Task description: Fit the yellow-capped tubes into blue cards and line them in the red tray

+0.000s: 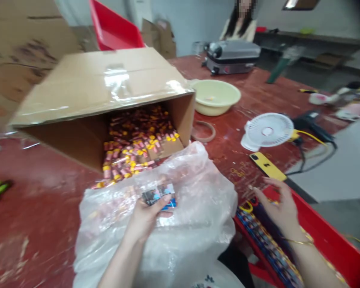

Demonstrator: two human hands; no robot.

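In my left hand (148, 214) I grip a few small printed pieces (160, 196), dark and bright blue with shiny faces; their exact kind is blurred. That hand is above a translucent white plastic bag (195, 224), spread before the mouth of a cardboard box (108, 76). Pink pieces with yellow ends (132, 156) fill much of the box mouth and spill toward the bag. My right hand (279, 206) hovers over a red tray (327, 232), thumb and fingers apart. Close to it in the tray lie rows of small dark blue pieces (264, 236).
Beyond the box stands a pale yellow basin (217, 96) with a small piece inside. A tape roll (204, 132), a white fan (268, 130) and a yellow phone (267, 166) with cables lie to the right. A grey suitcase (232, 56) rests farther back, a person behind it.
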